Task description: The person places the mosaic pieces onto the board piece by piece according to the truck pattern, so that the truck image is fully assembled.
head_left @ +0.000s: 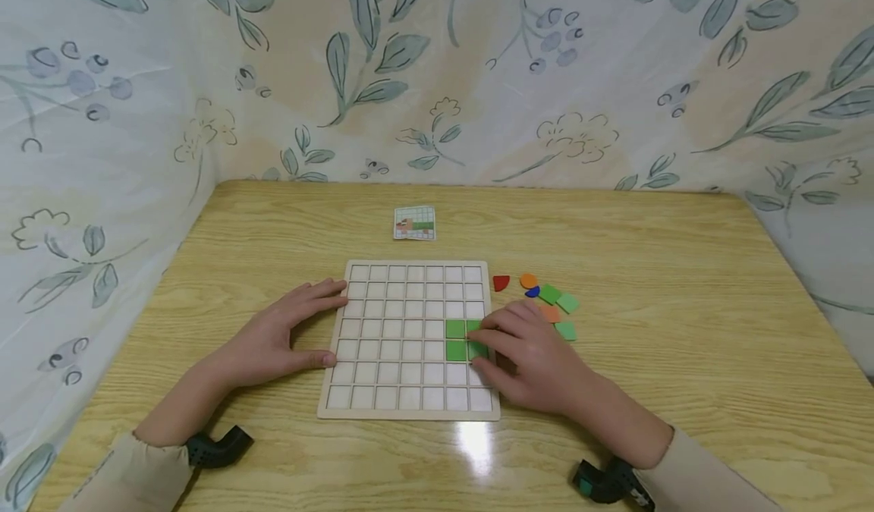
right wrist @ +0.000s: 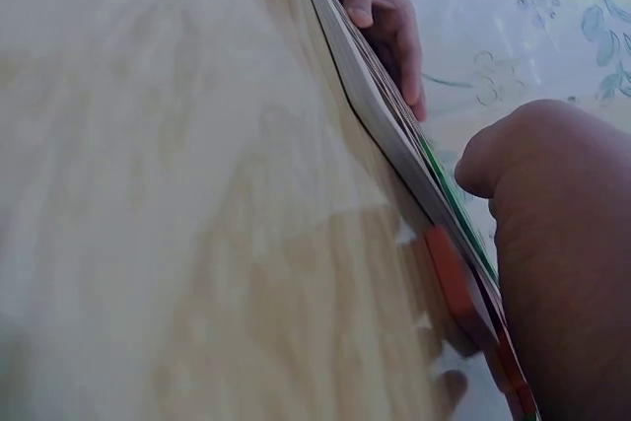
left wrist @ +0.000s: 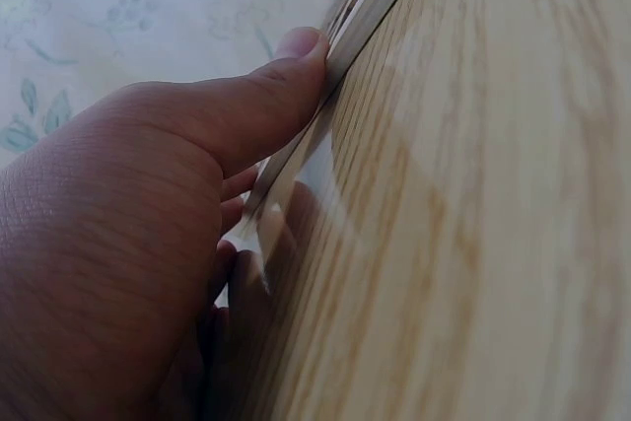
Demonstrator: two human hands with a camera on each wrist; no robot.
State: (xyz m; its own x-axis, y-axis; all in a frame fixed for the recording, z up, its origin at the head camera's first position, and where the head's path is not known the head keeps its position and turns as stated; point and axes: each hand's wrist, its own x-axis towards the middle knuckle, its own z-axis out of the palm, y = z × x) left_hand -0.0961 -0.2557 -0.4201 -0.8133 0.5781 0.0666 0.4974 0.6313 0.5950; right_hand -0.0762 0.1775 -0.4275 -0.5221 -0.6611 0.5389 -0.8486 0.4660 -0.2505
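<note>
1. The left hand [head_left: 269, 337] is spread, thumb and fingertips touching the left edge of the board [head_left: 395, 350]; the right hand [head_left: 536, 360] reaches over its right edge, fingers bent at the green squares [head_left: 455, 329], and I cannot tell whether it pinches 1 of them.
2. The wood-grain table [head_left: 683, 269] lies beneath.
3. The board bears a 7-by-7 grid.
4. A picture card [head_left: 414, 224] lies behind the board.
5. The 4 green squares form a 2-by-2 block at the grid's right side.
6. Right of the board: 1 loose green square [head_left: 549, 293], 2 light-green squares [head_left: 567, 303], 1 orange square [head_left: 550, 314], partly hidden.
7. Nearby: an orange disc [head_left: 529, 281], red quarter-circle [head_left: 501, 282] and blue half-disc [head_left: 532, 292].
</note>
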